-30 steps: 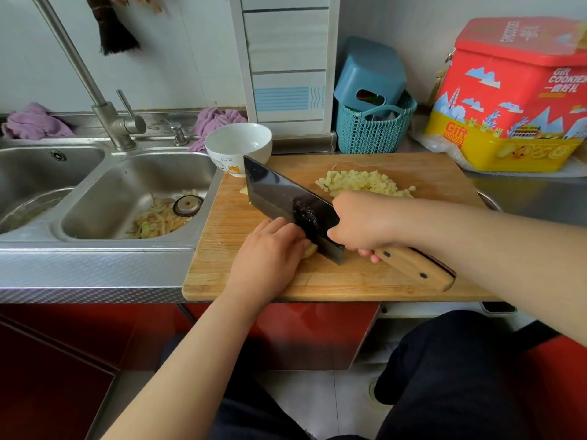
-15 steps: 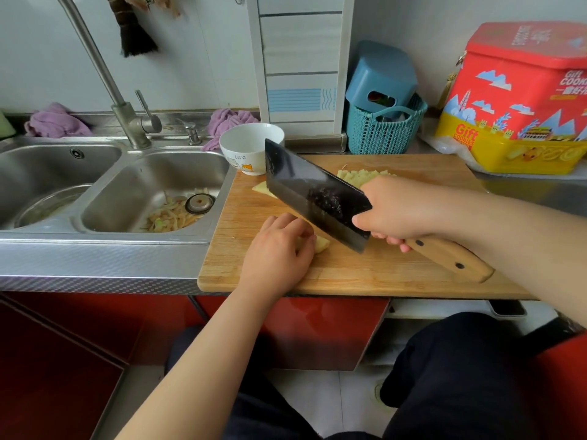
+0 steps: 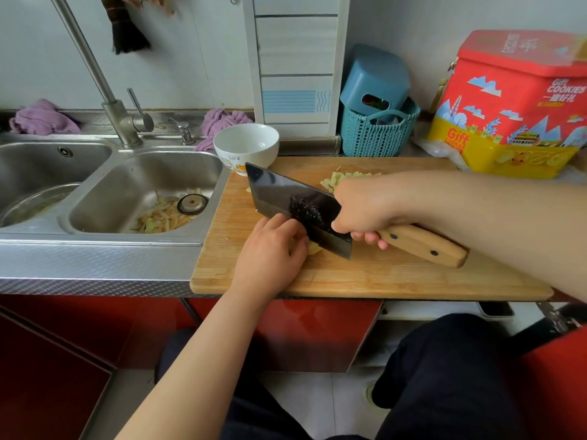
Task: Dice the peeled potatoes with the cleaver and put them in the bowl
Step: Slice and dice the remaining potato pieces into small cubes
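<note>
My right hand [image 3: 362, 208] grips the cleaver [image 3: 295, 208] at the junction of blade and wooden handle, fingers curled under the handle. The blade stands on edge across the cutting board [image 3: 381, 274], tip pointing toward the bowl [image 3: 246, 147], dark flat side facing me.

My left hand [image 3: 273, 249] rests on the board with fingers curled down over a potato piece [image 3: 314, 248], knuckles against the flat of the blade. Only a small pale corner of that piece shows beside the blade heel; the rest is hidden under my hand.

A heap of diced potato [image 3: 336, 179] lies on the far part of the board, partly hidden behind my right hand. A small pale scrap sits just beyond the blade tip; I cannot tell what it is.

The white bowl stands at the far left corner of the board, touching or just overlapping its edge; nothing shows inside it.

The board lies on the steel surface, its left edge beside the sink [image 3: 133, 192], which holds peelings [image 3: 162, 217] near the drain. A teal basket [image 3: 378, 134] and a red and yellow cookie tin [image 3: 514, 106] stand behind the board.
</note>
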Motion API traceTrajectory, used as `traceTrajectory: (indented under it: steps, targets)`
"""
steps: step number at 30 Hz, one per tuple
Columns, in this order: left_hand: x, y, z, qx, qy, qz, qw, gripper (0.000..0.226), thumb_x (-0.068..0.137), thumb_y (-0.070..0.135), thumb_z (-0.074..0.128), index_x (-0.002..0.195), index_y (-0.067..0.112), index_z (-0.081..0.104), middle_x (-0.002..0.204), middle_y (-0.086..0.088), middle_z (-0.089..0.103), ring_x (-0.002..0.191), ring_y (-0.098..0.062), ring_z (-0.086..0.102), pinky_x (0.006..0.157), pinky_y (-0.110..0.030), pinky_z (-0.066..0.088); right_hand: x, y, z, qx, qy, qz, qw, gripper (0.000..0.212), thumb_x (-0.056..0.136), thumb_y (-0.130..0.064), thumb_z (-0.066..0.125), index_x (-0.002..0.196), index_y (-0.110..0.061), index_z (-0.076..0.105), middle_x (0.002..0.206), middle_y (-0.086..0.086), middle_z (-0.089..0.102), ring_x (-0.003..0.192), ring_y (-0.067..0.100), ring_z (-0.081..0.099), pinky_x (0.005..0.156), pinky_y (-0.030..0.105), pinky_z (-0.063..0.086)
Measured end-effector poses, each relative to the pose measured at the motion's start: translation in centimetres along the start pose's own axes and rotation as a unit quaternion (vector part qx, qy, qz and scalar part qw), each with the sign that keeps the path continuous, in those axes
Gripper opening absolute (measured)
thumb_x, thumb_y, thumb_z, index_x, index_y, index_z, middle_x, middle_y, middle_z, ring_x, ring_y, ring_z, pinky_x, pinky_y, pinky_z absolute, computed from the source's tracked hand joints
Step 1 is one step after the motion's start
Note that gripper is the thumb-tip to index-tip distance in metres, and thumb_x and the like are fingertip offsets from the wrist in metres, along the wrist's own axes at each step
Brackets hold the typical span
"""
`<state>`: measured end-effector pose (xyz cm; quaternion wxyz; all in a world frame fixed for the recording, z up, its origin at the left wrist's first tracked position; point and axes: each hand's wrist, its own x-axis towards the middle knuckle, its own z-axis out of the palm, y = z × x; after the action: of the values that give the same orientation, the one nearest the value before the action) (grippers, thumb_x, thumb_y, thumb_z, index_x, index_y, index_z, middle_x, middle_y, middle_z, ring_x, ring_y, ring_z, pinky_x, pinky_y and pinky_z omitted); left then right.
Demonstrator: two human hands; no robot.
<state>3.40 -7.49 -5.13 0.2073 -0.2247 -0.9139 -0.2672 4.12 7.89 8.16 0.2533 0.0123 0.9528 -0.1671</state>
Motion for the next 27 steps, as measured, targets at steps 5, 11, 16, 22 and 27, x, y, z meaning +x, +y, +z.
traceTrajectory:
  steps: [5,11,16,22,27]
  targets:
    - [-0.1,-0.2,-0.1,0.000,0.000,0.000,1.000,0.006,0.088,0.025,0.063,0.087,0.020,0.063,0.085,0.009,0.053,0.080,-0.015,0.045,0.069,-0.023,0.033,1.1,0.8,2.1,0.000,0.012,0.007,1.000,0.024,0.101,-0.006,0.041,0.111,0.011,0.053,0.088,0.027,0.069,0.054,0.026,0.056,0.039,0.026,0.045]
    - [-0.4,-0.2,0.0,-0.016,0.015,-0.014,1.000,0.009,0.090,0.025,0.062,0.085,0.017,0.063,0.087,0.006,0.058,0.082,-0.013,0.048,0.069,-0.025,0.040,0.7,3.3,1.3,0.193,0.013,0.022,0.981,0.012,0.101,-0.016,0.053,0.101,-0.006,0.046,0.056,0.003,0.046,0.035,0.009,0.038,0.038,0.020,0.041]
    - [-0.4,-0.2,0.0,-0.019,0.012,-0.016,1.000,0.007,0.090,0.022,0.063,0.085,0.017,0.064,0.089,0.007,0.058,0.083,-0.012,0.048,0.071,-0.025,0.039,-0.2,3.2,1.1,0.142,0.048,-0.017,0.989,0.018,0.101,-0.016,0.050,0.103,0.002,0.049,0.060,0.006,0.049,0.038,0.012,0.039,0.039,0.023,0.041]
    - [-0.4,-0.2,0.1,-0.001,0.018,0.000,1.000,0.009,0.089,0.022,0.062,0.085,0.015,0.059,0.085,0.004,0.055,0.081,-0.015,0.047,0.069,-0.024,0.037,-1.3,1.7,0.2,0.074,0.029,-0.027,0.996,0.021,0.101,-0.015,0.049,0.085,-0.003,0.047,0.061,0.008,0.051,0.035,0.012,0.041,0.037,0.023,0.041]
    - [-0.4,-0.1,0.2,0.008,0.017,0.001,1.000,0.006,0.088,0.020,0.063,0.085,0.015,0.061,0.082,0.005,0.053,0.079,-0.014,0.045,0.067,-0.023,0.035,-1.0,0.5,0.0,0.048,0.008,-0.011,0.999,0.017,0.101,-0.011,0.047,0.087,-0.002,0.048,0.059,0.008,0.051,0.031,0.010,0.041,0.034,0.022,0.041]
